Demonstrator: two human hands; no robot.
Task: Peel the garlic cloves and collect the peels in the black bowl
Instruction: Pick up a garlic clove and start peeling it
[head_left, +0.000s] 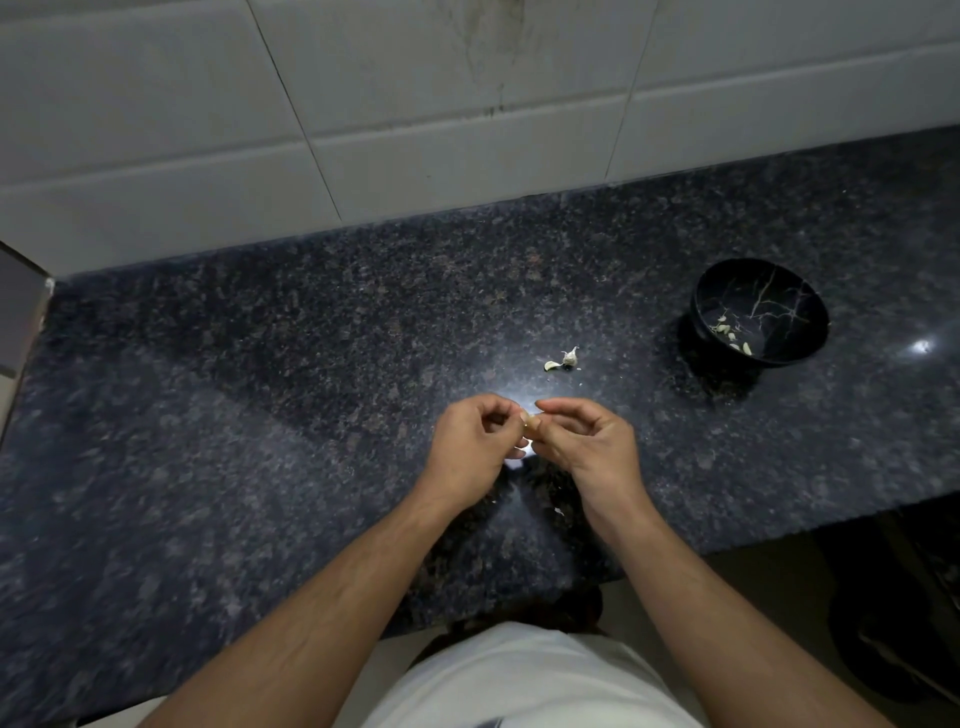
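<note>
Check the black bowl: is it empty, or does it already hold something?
Not empty. The black bowl stands upright on the counter with a few pale garlic pieces lying inside; peels or cloves, cannot tell.

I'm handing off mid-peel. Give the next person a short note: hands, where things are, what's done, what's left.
Left hand and right hand both pinch one garlic clove above the counter.
Black bowl sits to the right and holds some pale bits, probably peels.
Garlic pieces lie loose on the counter beyond the hands.
Left: finish this clove, handle the loose pieces, move stray peels to the bowl.
</note>
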